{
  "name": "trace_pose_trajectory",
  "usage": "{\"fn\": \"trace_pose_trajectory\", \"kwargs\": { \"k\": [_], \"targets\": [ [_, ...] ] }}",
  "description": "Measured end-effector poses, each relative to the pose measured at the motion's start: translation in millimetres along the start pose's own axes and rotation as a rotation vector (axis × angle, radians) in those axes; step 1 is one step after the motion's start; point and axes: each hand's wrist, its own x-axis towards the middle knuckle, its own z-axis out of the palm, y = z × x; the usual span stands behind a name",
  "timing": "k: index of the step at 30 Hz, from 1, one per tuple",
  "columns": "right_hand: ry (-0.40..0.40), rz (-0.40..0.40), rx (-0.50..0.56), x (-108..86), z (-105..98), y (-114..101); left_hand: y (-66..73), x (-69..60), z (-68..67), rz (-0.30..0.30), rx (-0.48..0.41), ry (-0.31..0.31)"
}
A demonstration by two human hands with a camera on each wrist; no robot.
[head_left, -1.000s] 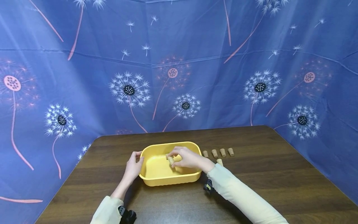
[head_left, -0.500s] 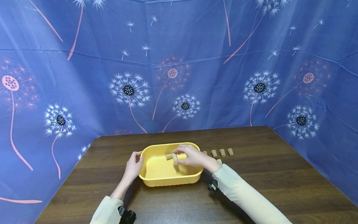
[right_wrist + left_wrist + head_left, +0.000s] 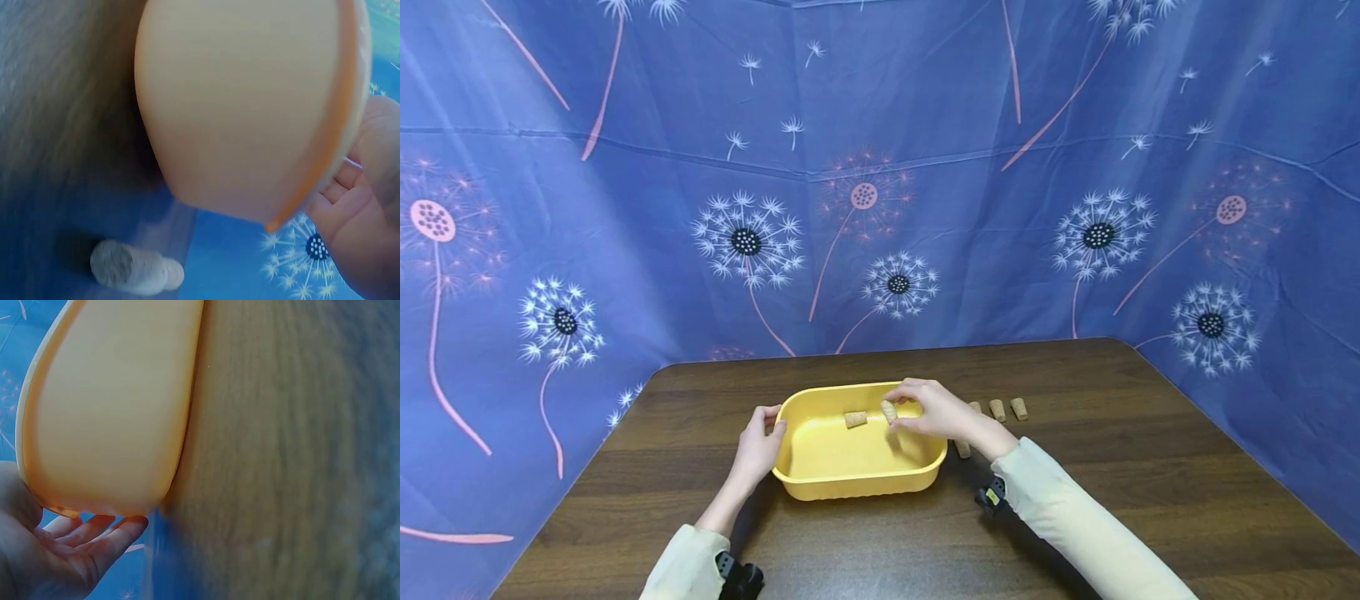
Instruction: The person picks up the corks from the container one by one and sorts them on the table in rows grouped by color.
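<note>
A yellow plastic tub (image 3: 842, 485) stands on the table. My left hand (image 3: 756, 450) holds it by its left end; in the left wrist view the fingers (image 3: 122, 540) lie against the end wall's outside. Over the tub's right part, my right hand (image 3: 936, 412) pinches a tapered cork (image 3: 889, 412) between thumb and fingertips. Another cork (image 3: 855, 419) lies on its side in the tub, left of the held one. In the right wrist view the tub's wall (image 3: 244, 112) hides the right fingertips and the held cork.
On the brown wooden table (image 3: 1120, 467), several corks (image 3: 997, 409) stand in a row right of the tub, partly behind my right hand. One more cork (image 3: 962, 449) is near the tub's right end. A blue dandelion-print cloth (image 3: 985, 250) hangs behind the table.
My right hand has moved right inside the tub with the pinched cork, away from the cork lying there, which now shows fully. The left hand and the tub stay in place.
</note>
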Motion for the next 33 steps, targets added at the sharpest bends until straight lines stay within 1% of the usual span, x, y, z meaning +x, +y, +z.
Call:
{"fn": "trace_pose_trajectory", "kwargs": {
  "k": [3,9,17,20,24,27,33],
  "targets": [
    [0.016,0.021,0.001,-3.6,-6,2,0.4,0.5,0.3,0.014,0.002,0.005],
    [0.02,0.049,-0.019,-11.2,-11,7,-0.2,-0.6,1.1,0.002,0.006,-0.005],
    [0.038,0.076,-0.007,-19.9,-18,12,0.3,-1.6,1.3,0.004,0.019,0.003],
    [0.033,0.1,0.03,-23.9,-22,14,1.5,-1.8,0.9,0.014,0.021,0.009],
    [0.017,0.134,0.098,-28.8,-26,16,3.1,-2.2,-0.8,0.001,0.026,0.005],
    [0.019,0.131,0.104,-32.1,-28,16,3.0,-2.4,-1.4,-0.007,0.03,0.001],
    [0.061,0.103,0.066,-40.3,-31,22,2.7,-2.7,-0.1,-0.002,0.023,-0.005]
  ]
}}
